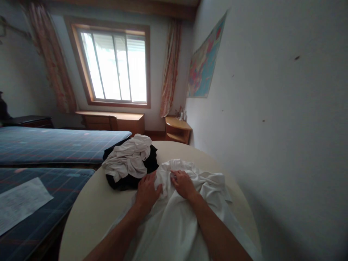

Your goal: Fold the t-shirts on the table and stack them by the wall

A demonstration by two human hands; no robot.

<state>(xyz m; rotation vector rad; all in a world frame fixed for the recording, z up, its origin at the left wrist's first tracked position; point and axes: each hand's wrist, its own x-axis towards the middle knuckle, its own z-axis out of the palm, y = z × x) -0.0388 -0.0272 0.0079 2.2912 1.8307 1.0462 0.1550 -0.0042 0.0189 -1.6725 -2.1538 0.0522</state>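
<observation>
A white garment (168, 224), which looks like a shirt, lies spread and wrinkled over the round table (89, 214) and reaches toward me. My left hand (148, 192) rests on its left edge, fingers stretched forward and the thumb apart. Near the far end of the garment, my right hand (183, 184) has its fingers bent together on the fabric, in what looks like a pinch. Just beyond my left hand sits a heap of crumpled clothes, with a light grey-white garment (127, 156) on top of a black one (122, 182).
Two beds with plaid mattresses (62, 145) stand to the left, and a paper sheet (24, 203) lies on the nearer one. A wall (285, 152) with a map (205, 61) runs along the right. Beyond the table are a small corner cabinet (178, 125) and a low desk (127, 116).
</observation>
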